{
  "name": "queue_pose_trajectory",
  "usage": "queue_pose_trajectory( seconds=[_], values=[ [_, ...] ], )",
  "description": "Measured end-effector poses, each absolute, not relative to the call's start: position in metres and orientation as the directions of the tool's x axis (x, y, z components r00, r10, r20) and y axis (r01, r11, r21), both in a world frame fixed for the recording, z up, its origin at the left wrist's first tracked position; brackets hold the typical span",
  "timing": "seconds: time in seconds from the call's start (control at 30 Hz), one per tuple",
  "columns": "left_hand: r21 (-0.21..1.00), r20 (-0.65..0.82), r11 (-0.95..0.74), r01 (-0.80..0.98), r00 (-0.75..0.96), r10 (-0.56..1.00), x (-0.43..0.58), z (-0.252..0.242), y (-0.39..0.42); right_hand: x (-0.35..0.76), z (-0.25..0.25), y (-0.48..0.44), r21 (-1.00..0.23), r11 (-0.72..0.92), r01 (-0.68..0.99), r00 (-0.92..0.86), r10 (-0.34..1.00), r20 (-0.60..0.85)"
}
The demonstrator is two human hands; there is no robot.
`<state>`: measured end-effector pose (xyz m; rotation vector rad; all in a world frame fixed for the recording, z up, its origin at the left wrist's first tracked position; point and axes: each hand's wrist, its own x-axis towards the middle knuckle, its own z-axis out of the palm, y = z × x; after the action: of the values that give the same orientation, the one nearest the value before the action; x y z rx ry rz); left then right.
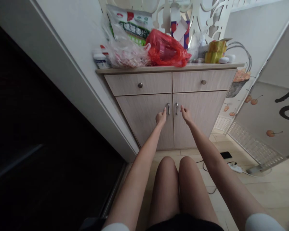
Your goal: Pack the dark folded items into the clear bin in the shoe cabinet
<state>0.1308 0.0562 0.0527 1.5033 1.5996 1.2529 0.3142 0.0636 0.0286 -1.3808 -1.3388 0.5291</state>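
Note:
A light wood cabinet (144, 125) stands before me with two shut doors and two drawers above them. My left hand (161, 117) reaches to the left door's metal handle (168, 108), fingers bunched just beside it. My right hand (186, 115) reaches toward the right door's handle (176, 108), fingers pinched a little to its right. Whether either hand grips a handle I cannot make out. My bare knees (177, 166) are below, close to the doors.
On the cabinet top lie a red plastic bag (167, 49), a clear bag (126, 53), an oat packet (132, 24), yellow packs (215, 51) and small bottles (100, 59). A dark doorway (38, 144) is left. A phone (225, 155) and a power strip (236, 167) lie on the tiled floor at right.

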Motion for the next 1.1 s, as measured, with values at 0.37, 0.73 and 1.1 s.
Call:
queue_pose_trajectory(
  seconds=[0.37, 0.73, 1.1],
  values=[
    [0.888, 0.303, -0.205, 0.412, -0.189, 0.934, 0.164, 0.048, 0.071, 0.285, 0.021, 0.079, -0.856, 0.255, 0.450, 0.301, 0.859, 0.414],
    [0.824, 0.478, -0.298, 0.482, -0.309, 0.822, 0.112, 0.013, -0.034, 0.312, 0.005, -0.048, -0.663, 0.212, 0.718, 0.346, 0.718, 0.604],
    [0.732, 0.630, -0.333, 0.594, -0.405, 0.663, 0.017, -0.004, -0.114, 0.388, -0.004, -0.167, -0.578, 0.123, 0.807, 0.410, 0.589, 0.697]
  ],
)
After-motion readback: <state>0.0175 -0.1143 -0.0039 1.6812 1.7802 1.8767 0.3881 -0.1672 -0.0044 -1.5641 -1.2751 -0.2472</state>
